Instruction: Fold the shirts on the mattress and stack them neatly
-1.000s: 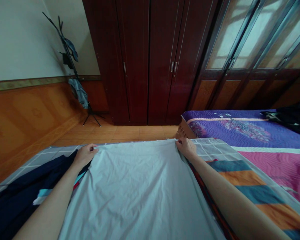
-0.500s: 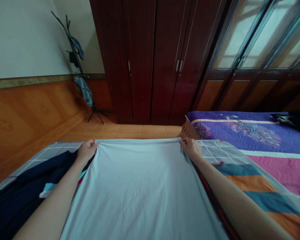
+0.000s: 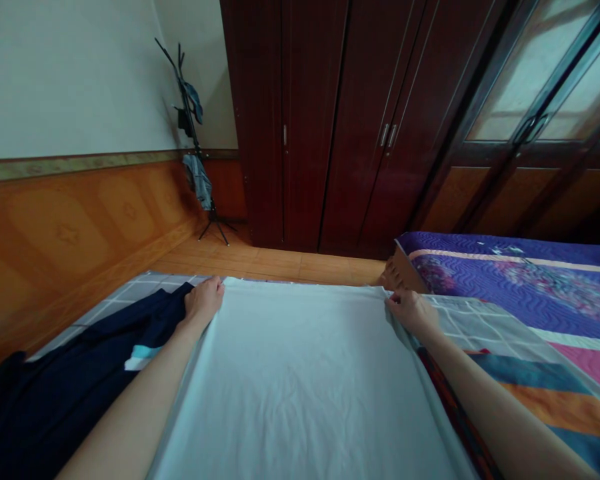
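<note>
A smooth white cloth is spread before me, its far edge drawn straight between my hands. My left hand is closed on the far left corner. At the far right corner, the fingers of my right hand pinch the same edge. Light wrinkles run down the middle of the cloth, and its near end is cut off by the bottom of the view. Dark navy clothing with a light blue and white patch lies under and beside my left forearm. Striped teal and orange fabric lies beyond my right forearm.
Under the fabrics is a grey checked cover. A purple floral bedspread lies at the right. Beyond the tiled floor stand a dark red wardrobe and a coat rack with items hanging on it.
The view has turned left, so the room and both hands appear farther right. Both hands keep hold of the white cloth, whose far edge now looks flatter against the surface.
</note>
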A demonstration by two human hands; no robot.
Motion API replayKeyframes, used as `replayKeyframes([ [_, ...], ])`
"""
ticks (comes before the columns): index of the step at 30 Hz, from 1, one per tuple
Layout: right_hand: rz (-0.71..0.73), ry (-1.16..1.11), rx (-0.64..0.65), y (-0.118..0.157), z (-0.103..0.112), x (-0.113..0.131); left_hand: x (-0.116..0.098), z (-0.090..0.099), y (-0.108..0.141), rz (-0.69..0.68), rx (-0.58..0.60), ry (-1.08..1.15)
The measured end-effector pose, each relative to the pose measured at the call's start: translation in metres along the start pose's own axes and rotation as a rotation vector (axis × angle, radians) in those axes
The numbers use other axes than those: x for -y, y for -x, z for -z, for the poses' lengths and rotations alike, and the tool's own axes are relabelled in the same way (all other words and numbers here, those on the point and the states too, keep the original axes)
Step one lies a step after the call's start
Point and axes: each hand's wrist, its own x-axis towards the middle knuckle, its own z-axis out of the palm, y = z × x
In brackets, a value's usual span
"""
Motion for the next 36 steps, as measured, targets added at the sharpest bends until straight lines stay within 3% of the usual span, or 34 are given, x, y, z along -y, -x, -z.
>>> replayKeyframes([
  [4, 0.004, 0.034, -0.026, 0.002, 0.000, 0.001, -0.004, 0.003, 0.006, -0.011, -0.038, -0.032],
  [8, 0.083, 0.056, -0.073, 0.014, 0.012, 0.013, -0.020, 0.021, 0.021, -0.113, -0.091, -0.024],
  [11, 0.362, 0.002, -0.107, 0.034, 0.016, 0.037, -0.046, 0.026, 0.039, -0.341, -0.054, 0.041],
  [14, 0.742, -0.098, -0.009, 0.055, 0.007, 0.060, -0.066, 0.014, 0.053, -0.706, 0.176, 0.177],
  [15, 0.812, -0.111, 0.035, 0.059, 0.002, 0.063, -0.068, 0.008, 0.055, -0.766, 0.247, 0.201],
  [17, 0.791, -0.089, 0.053, 0.061, -0.007, 0.064, -0.066, -0.002, 0.056, -0.726, 0.282, 0.186],
  [20, 0.624, -0.037, -0.017, 0.058, -0.010, 0.059, -0.060, -0.008, 0.054, -0.618, 0.223, 0.151],
  [26, 0.795, -0.121, 0.041, 0.059, 0.009, 0.064, -0.077, -0.005, 0.064, -0.893, 0.228, 0.235],
  [29, 0.785, -0.129, 0.040, 0.054, 0.005, 0.061, -0.071, -0.011, 0.054, -0.754, 0.189, 0.175],
  [33, 0.586, 0.001, -0.046, 0.042, -0.012, 0.049, -0.045, -0.019, 0.033, -0.430, 0.157, 0.060],
  [36, 0.506, 0.049, -0.065, 0.042, -0.021, 0.049, -0.038, -0.019, 0.033, -0.386, 0.152, 0.051],
])
